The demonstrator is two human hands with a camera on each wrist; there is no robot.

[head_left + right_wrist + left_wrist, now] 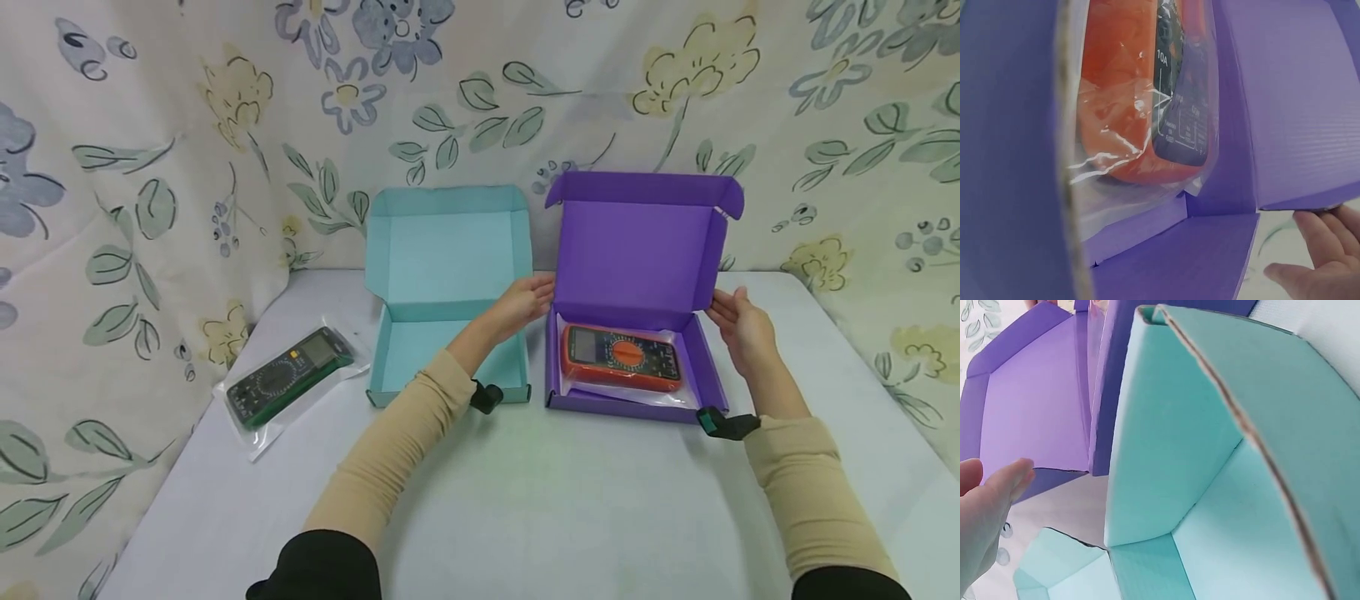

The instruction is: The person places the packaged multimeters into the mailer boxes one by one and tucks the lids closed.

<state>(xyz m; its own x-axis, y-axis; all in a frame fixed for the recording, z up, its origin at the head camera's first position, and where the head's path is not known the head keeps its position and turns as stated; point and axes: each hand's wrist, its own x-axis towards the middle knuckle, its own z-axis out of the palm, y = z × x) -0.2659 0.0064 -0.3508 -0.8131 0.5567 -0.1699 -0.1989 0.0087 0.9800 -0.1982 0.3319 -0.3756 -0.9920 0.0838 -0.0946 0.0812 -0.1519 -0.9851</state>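
A purple cardboard box (637,242) stands with its lid raised. Inside it lies an orange multimeter (624,358) in a clear plastic bag, seen close up in the right wrist view. At the lid's left edge is my left hand (527,302), its fingers extended; whether they touch the lid I cannot tell. My right hand (746,333) has its fingertips against the lid's right edge, fingers nearly straight and thumb apart. Beside the purple box, under my left forearm, an uncovered teal cardboard box (450,254) has nothing visible in it.
A green and black multimeter (288,379) in a clear bag lies at the left of the white table (540,500). Behind the boxes hangs a floral curtain (585,83), which also drapes along the left side.
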